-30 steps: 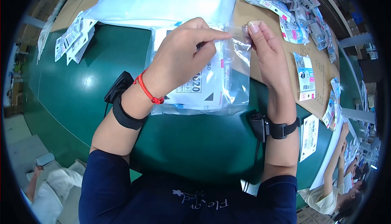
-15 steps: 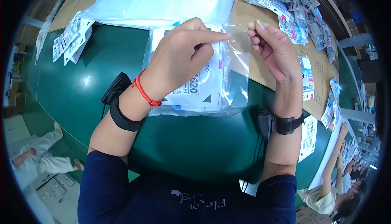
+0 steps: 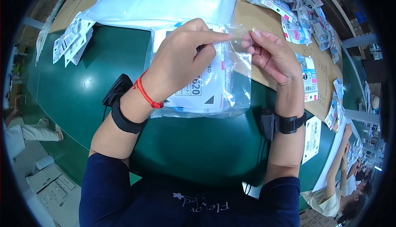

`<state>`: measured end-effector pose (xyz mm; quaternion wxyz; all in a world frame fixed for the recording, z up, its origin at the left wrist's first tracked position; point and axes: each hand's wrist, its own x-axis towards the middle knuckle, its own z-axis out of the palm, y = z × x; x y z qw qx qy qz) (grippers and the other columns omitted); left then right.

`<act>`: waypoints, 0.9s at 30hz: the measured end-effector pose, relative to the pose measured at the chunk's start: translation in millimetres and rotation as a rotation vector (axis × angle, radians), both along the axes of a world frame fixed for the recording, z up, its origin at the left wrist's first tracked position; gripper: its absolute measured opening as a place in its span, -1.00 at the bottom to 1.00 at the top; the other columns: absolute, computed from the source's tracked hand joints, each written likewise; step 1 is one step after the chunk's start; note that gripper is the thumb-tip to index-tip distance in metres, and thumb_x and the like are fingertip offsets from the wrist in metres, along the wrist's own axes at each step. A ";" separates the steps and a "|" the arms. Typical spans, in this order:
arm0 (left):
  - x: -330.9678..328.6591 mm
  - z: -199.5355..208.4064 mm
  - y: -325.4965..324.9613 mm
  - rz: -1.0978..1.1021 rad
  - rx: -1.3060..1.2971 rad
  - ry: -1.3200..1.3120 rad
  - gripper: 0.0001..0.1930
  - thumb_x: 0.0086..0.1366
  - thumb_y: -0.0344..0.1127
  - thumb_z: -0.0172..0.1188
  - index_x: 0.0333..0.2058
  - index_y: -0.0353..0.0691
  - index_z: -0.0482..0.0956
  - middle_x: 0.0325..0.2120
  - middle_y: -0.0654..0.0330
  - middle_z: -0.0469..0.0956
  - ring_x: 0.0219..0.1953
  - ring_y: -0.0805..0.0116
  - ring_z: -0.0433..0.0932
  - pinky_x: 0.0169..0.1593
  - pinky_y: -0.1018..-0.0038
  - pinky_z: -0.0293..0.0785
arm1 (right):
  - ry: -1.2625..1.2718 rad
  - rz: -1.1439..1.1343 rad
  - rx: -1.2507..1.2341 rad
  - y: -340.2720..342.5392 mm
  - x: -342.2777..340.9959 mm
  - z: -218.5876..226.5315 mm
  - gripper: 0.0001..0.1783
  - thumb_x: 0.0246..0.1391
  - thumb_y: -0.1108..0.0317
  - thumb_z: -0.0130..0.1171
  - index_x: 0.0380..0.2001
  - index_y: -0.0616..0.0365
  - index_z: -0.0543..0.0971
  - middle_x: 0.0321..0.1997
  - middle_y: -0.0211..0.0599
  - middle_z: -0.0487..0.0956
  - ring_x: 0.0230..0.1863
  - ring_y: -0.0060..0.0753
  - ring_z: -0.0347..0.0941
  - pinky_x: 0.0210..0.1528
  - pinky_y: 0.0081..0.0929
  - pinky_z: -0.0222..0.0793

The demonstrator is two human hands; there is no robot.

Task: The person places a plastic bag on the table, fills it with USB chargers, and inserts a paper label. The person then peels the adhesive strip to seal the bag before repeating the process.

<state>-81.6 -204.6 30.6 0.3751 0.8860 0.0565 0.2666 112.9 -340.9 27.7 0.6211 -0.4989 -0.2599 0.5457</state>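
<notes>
Head view — clear bag (image 3: pixel 216 93) under left hand (image 3: pixel 183 55) — edge at right hand (image 3: pixel 274 55)

The worktop (image 3: pixel 66 82) has a green surface. Brown cartons (image 3: pixel 315 218) stand beyond its near right corner; a white lamp (image 3: pixel 378 169) glows beyond its right edge.

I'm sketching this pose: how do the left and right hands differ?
The left hand shows its back; the right hand shows part of its palm. The left's index finger points straight over the clear bag; the right's fingers curl near the bag's right edge. The left wears a red bracelet; the right, none. Both arms wear black straps.
</notes>
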 end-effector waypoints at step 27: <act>0.1 -2.9 0.6 -0.009 0.039 -0.006 -0.59 0.16 -0.60 -0.03 -0.06 -0.12 0.59 -0.57 0.30 0.19 -0.53 0.52 0.21 -0.42 0.61 0.19 | -1.499 -0.402 -0.034 9.1 -29.2 1.3 -0.74 0.22 0.22 0.01 -0.32 0.24 0.45 -0.51 -0.40 0.40 -0.44 -0.61 0.30 -0.37 -0.59 0.24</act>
